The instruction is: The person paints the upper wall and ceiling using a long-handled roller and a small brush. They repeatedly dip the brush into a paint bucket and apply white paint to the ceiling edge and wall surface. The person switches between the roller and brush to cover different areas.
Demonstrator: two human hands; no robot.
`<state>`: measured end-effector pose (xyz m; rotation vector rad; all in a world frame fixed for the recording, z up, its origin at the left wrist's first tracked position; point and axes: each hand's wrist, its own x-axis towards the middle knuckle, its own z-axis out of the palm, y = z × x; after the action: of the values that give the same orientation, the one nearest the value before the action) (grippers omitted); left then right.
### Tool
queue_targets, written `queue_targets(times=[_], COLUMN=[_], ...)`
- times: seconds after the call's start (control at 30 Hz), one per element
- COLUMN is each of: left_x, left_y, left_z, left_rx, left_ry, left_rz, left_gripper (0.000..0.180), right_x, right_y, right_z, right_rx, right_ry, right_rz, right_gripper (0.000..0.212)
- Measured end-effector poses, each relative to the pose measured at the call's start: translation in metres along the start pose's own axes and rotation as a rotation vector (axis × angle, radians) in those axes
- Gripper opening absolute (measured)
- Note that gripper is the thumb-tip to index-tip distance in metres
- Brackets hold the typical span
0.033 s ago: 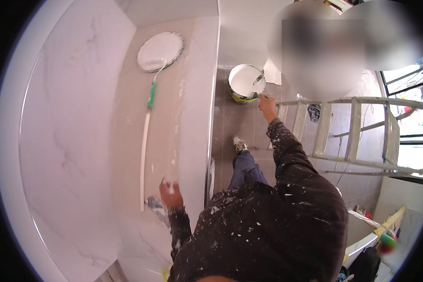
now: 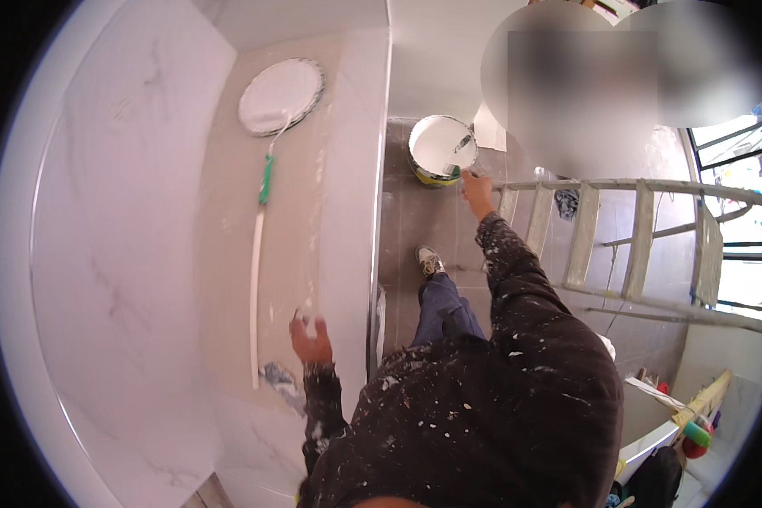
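Observation:
My right hand (image 2: 477, 193) is closed around a small green-handled tool (image 2: 454, 170) at the near rim of a bucket of white paint (image 2: 437, 144) on the floor. The tool's head is too small to make out. My left hand (image 2: 312, 340) hovers at or just over the beige ledge, its fingers apart and loosely bent, with nothing plainly held. Beyond it lies a paint roller with a green grip (image 2: 267, 179) and a long white pole (image 2: 255, 296). The roller's head rests on a round, white-coated lid (image 2: 279, 95). A crumpled grey-white scrap (image 2: 281, 381) lies beside the left wrist.
A paint-marked wooden ladder (image 2: 584, 233) spans the right side, close to my right arm. The ledge's raised edge (image 2: 360, 212) separates it from the tiled floor (image 2: 419, 216). A dark bag (image 2: 656, 478) and assorted items sit at lower right. The upper right is blurred out.
The whole view has shifted slightly. My left hand has moved a little farther along the ledge. My right hand stays at the bucket's rim with the tool.

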<state>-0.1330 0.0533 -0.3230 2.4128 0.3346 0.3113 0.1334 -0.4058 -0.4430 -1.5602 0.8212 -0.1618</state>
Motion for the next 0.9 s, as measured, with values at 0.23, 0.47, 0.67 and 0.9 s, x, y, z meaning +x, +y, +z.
queue_targets(times=[0.23, 0.47, 0.67, 0.9], left_x=[0.205, 0.222, 0.216, 0.21], left_y=[0.034, 0.037, 0.026, 0.025], left_z=[0.201, 0.239, 0.238, 0.232], left_rx=[0.319, 0.377, 0.388, 0.563], left_ry=[-0.052, -0.034, -0.082, -0.153], left_rz=[0.316, 0.109, -0.014, -0.044], left_gripper=[0.057, 0.051, 0.064, 0.064], right_x=[0.207, 0.33, 0.397, 0.429], right_y=[0.09, 0.176, 0.254, 0.293], right_z=[0.088, 0.151, 0.188, 0.214], right_rx=[-0.396, -0.629, -0.682, -0.673], right_ry=[-0.015, -0.108, -0.116, -0.065], right_rz=[-0.054, -0.087, -0.03, 0.087], right_gripper=[0.034, 0.037, 0.038, 0.041])
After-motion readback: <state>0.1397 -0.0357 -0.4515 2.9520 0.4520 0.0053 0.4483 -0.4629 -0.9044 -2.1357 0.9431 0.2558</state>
